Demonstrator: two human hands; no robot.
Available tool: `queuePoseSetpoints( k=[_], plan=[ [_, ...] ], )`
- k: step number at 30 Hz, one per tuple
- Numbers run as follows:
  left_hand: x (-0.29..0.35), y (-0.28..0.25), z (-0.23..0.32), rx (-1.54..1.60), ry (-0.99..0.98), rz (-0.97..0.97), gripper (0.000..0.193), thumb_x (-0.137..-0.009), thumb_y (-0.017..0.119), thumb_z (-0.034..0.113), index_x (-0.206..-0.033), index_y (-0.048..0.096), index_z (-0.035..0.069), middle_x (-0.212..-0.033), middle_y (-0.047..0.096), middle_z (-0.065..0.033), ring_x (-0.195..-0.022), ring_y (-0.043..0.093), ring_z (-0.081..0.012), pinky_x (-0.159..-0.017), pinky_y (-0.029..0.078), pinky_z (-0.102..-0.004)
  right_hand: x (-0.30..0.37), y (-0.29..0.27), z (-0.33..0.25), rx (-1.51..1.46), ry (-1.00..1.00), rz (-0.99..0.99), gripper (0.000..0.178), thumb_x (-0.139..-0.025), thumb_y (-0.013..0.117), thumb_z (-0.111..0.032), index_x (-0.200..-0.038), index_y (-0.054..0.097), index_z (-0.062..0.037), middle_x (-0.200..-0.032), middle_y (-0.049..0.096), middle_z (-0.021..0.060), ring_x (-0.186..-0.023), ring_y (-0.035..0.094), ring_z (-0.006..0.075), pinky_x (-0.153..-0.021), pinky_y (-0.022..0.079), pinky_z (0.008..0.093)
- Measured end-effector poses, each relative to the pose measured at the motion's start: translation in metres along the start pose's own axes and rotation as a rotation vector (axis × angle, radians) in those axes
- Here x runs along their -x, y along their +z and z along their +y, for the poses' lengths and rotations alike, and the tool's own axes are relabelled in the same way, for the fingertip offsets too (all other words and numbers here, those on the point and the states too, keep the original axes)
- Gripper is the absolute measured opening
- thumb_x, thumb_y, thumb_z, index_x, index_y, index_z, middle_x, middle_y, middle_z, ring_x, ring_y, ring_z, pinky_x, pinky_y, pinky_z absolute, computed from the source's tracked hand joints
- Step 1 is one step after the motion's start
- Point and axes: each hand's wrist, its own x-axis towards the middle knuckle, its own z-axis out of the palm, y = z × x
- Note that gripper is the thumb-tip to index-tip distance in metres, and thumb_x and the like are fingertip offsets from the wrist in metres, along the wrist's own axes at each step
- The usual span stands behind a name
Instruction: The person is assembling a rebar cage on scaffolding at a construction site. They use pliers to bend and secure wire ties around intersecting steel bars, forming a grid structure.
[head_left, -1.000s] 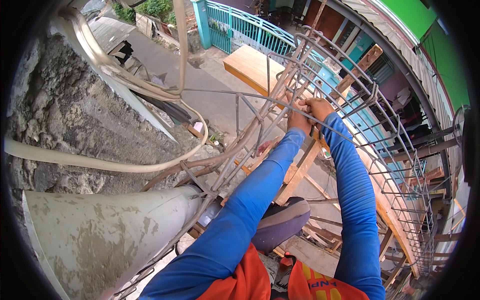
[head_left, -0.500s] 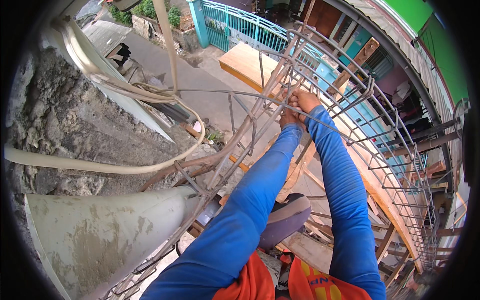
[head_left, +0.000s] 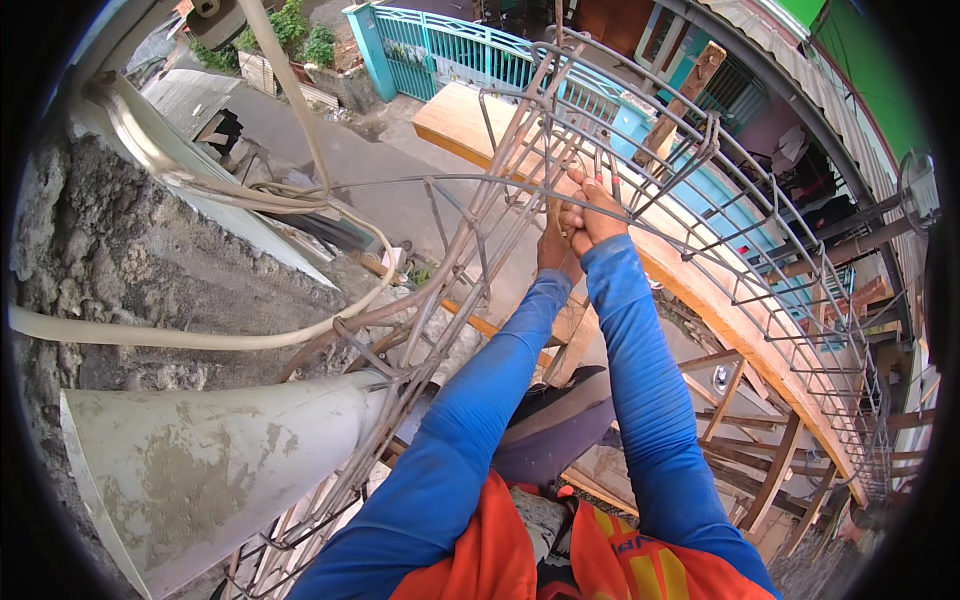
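Observation:
My right hand [head_left: 598, 217] is closed at a steel rebar cage [head_left: 700, 222], knuckles up, by the bars' bend. Against it, slightly lower and to the left, my left hand [head_left: 558, 242] is also closed, its fingers partly covered by the right. Whatever lies inside the two fists is hidden. Thin bar-like pieces with small red marks show just beyond the fingers; their kind is unclear. A thin steel rod [head_left: 420, 180] runs across from the left and passes by the hands. Several long bars [head_left: 462, 245] tied together slope down to the left of my arms.
A large pale pipe [head_left: 220, 450], smeared with cement, lies at lower left beside a rough wall [head_left: 90, 230]. A cream hose [head_left: 200, 340] loops over it. Wooden formwork [head_left: 690, 285] curves under the cage. Lumber [head_left: 775, 470] stands below right; a turquoise gate [head_left: 480, 55] is beyond.
The view has swung, so the cage, boards and gate sit farther left in the picture. My hands stay together at the cage, with the right forearm now more upright.

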Motion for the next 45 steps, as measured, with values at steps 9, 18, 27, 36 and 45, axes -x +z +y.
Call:
queuePoseSetpoints(
  k=[9, 18, 27, 36, 45],
  plan=[
    [0.032, -0.016, 0.065, 0.526, -0.420, 0.086, 0.024, -0.099, 0.054, 0.011, -0.118, 0.058, -0.004, -0.108, 0.066, -0.0124, -0.091, 0.065, -0.0174, -0.077, 0.055, -0.0281, -0.013, 0.007, 0.018, 0.155, -0.288, 0.194, 0.029, -0.104, 0.041, -0.022, -0.116, 0.058, -0.0022, -0.066, 0.043, -0.0020, -0.051, 0.038, 0.0082, -0.044, 0.035, 0.0234],
    [0.085, -0.048, 0.091, 0.107, -0.168, 0.105, 0.027, -0.099, 0.046, 0.015, -0.117, 0.055, -0.002, -0.103, 0.063, -0.0122, -0.089, 0.062, -0.0168, -0.076, 0.051, -0.0281, -0.002, -0.031, 0.050, 0.332, -0.375, 0.392, 0.026, -0.103, 0.044, -0.025, -0.110, 0.062, -0.0060, -0.059, 0.036, -0.0045, -0.047, 0.033, 0.0075, -0.041, 0.030, 0.0245],
    [0.125, 0.004, 0.269, -0.092, 0.718, 0.057, 0.021, -0.101, 0.047, 0.012, -0.115, 0.054, -0.002, -0.096, 0.055, -0.0056, -0.086, 0.051, -0.0108, -0.077, 0.043, -0.0263, 0.119, -0.051, -0.009, 0.207, -0.162, 0.159, 0.027, -0.104, 0.044, -0.025, -0.115, 0.057, -0.0036, -0.067, 0.034, -0.0058, -0.054, 0.030, 0.0039, -0.044, 0.025, 0.0211],
    [-0.102, 0.023, 0.365, -0.422, 0.586, 0.560, 0.054, -0.099, 0.046, 0.030, -0.136, 0.040, -0.009, -0.108, 0.064, -0.0215, -0.101, 0.065, -0.0287, -0.088, 0.050, -0.0332, 0.158, -0.089, -0.046, 0.212, 0.004, 0.054, 0.030, -0.104, 0.043, -0.023, -0.119, 0.055, -0.0008, -0.068, 0.031, -0.0070, -0.054, 0.027, 0.0039, -0.045, 0.024, 0.0207],
    [-0.151, 0.023, 0.363, -0.548, 0.768, 0.320, 0.033, -0.102, 0.041, 0.029, -0.107, 0.060, 0.002, -0.080, 0.068, -0.0163, -0.079, 0.068, -0.0368, -0.074, 0.052, -0.0464, 0.182, -0.123, -0.071, 0.468, 0.026, 0.073, 0.030, -0.102, 0.042, -0.021, -0.118, 0.058, -0.0007, -0.069, 0.034, -0.0072, -0.055, 0.031, 0.0043, -0.046, 0.026, 0.0202]
  ],
)
